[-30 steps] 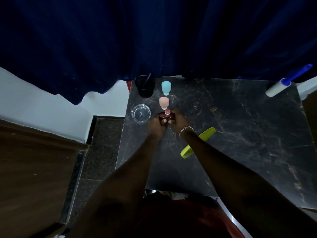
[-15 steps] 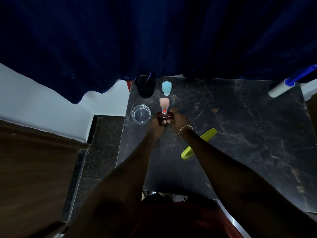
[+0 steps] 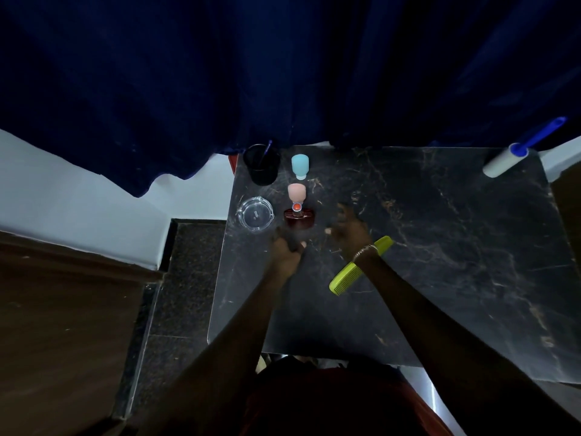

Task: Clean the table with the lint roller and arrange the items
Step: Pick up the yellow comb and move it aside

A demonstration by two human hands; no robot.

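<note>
A dark red bottle with an orange cap (image 3: 298, 218) stands on the black marble table (image 3: 440, 247), in line with a pink bottle (image 3: 296, 193) and a light blue bottle (image 3: 300, 165) behind it. My left hand (image 3: 287, 247) is just in front of the red bottle, fingers curled, holding nothing. My right hand (image 3: 349, 229) hovers to the bottle's right with fingers spread. A yellow-green comb (image 3: 345, 275) lies under my right wrist. The lint roller (image 3: 509, 157), white with a blue handle, lies at the far right corner.
A black cup with a pen (image 3: 261, 165) stands at the table's far left corner, and a clear glass ashtray (image 3: 255, 214) sits in front of it. A dark blue curtain (image 3: 283, 73) hangs behind the table. The floor drops away left of the table.
Both hands have let go of the red bottle and drawn back from it, the right hand moving off to the right. The bottle stays standing in the row.
</note>
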